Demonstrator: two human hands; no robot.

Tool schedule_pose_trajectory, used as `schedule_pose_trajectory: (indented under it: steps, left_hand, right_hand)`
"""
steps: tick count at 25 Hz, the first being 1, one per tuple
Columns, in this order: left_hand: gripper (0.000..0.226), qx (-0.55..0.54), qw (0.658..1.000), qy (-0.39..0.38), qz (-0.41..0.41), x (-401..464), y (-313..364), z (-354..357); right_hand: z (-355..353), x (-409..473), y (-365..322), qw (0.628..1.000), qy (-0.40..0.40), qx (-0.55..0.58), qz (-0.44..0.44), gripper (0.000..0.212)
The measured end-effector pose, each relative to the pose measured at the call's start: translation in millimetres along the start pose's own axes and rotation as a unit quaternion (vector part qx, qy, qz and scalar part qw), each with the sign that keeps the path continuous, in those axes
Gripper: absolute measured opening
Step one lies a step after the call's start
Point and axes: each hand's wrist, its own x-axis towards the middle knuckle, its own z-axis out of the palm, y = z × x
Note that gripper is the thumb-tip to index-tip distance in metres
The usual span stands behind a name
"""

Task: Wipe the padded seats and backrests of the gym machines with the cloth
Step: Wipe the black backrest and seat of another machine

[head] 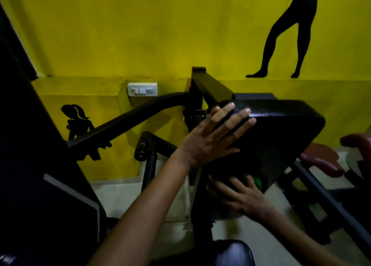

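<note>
Mid-task, I judge: the left hand lies flat, fingers straight, on the black pad at centre right. The right hand presses a cloth (barely visible, green) against its lower face; the maroon seat at far right looks untouched.

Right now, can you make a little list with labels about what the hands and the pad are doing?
left hand: flat, fingers straight, on the black pad's upper edge
right hand: pressing the pad's lower part
black pad: tilted, on a black machine frame
cloth: a green bit shows by the right hand
wall: yellow, black silhouettes
</note>
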Motion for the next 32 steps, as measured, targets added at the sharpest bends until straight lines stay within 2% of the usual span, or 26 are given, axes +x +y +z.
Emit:
schedule_pose_trajectory:
  steps: [3, 4, 6, 8, 11, 12, 16, 17, 20, 22, 24, 28, 31, 32]
  left_hand:
    - [0.059, 0.02, 1.0, -0.009, -0.005, -2, 1, -1]
    - [0.059, 0.017, 1.0, -0.014, -0.01, -2, 3, -2]
    - [0.056, 0.016, 0.999, -0.026, -0.033, -7, 10, -4]
    - [0.056, 0.034, 0.996, -0.046, -0.065, -23, 22, -1]
    - [0.062, 0.02, 0.993, -0.081, -0.08, -68, 37, 7]
    - [0.065, 0.016, 0.993, -0.093, -0.075, -80, 38, 8]
    - [0.068, 0.006, 0.992, -0.098, -0.08, -94, 42, 12]
    - [0.068, 0.005, 0.993, -0.091, -0.077, -98, 43, 16]
    - [0.069, 0.01, 0.994, -0.082, -0.065, -116, 44, 31]
    - [0.066, 0.005, 0.994, -0.085, -0.073, -124, 51, 39]
    - [0.063, 0.008, 0.991, -0.086, -0.098, -128, 60, 44]
    - [0.067, 0.027, 0.99, -0.1, -0.099, -146, 74, 52]
    - [0.066, 0.024, 0.989, -0.105, -0.103, -147, 77, 53]
    - [0.065, 0.014, 0.988, -0.109, -0.109, -146, 77, 54]
  right_hand:
    - [5, -3, -2, 0.991, -0.037, -0.033, -0.122, 0.041]
    - [5, -1, 1, 0.991, -0.032, -0.033, -0.126, 0.04]
    - [3, 2, 5, 0.998, 0.01, -0.027, -0.062, 0.039]
    - [9, 2, 1, 0.998, 0.032, -0.035, -0.037, 0.046]
    - [28, -6, -13, 0.986, -0.001, -0.025, -0.163, 0.068]
    - [31, -7, -10, 0.985, 0.004, -0.02, -0.169, 0.073]
    - [35, -13, -12, 1.0, 0.025, 0.006, -0.014, 0.093]
    - [42, -16, -24, 1.0, 0.022, -0.001, -0.022, 0.09]
    - [65, -28, -40, 0.992, 0.029, -0.005, -0.123, 0.073]
    - [69, -34, -38, 0.997, 0.057, 0.007, -0.051, 0.061]
    - [74, -38, -47, 0.998, 0.06, -0.007, 0.013, 0.061]
    - [83, -50, -57, 0.996, 0.029, 0.001, -0.087, 0.073]
    - [75, -51, -45, 0.998, 0.052, 0.009, 0.021, 0.06]
    - [77, -53, -47, 0.998, 0.059, -0.001, 0.03, 0.059]
